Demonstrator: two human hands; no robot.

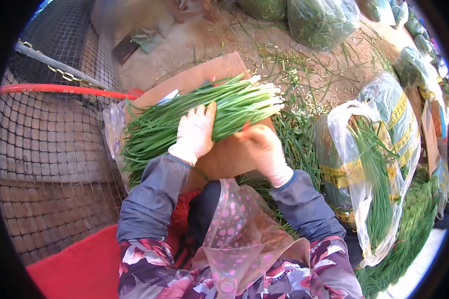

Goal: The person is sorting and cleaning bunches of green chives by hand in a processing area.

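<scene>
A thick bundle of green chives (184, 119) with pale cut ends lies across a brown board in front of me. My left hand (194, 132), in a whitish glove, presses down on the middle of the bundle, its fingers together over the stalks. Close to the pale ends is my right hand (263, 149), also gloved and blurred by motion, with its fingers curled in. A bit of red tie (246, 125) shows at its fingertips against the underside of the bundle. The bundle hides part of the tie.
The cardboard-like board (224, 162) rests before my lap. Loose chives (297, 144) lie to its right, beside plastic-wrapped bundles with yellow tape (336, 174). Filled clear bags (324, 22) stand farther off. Black netting (60, 164) and a red pipe (65, 89) are at left.
</scene>
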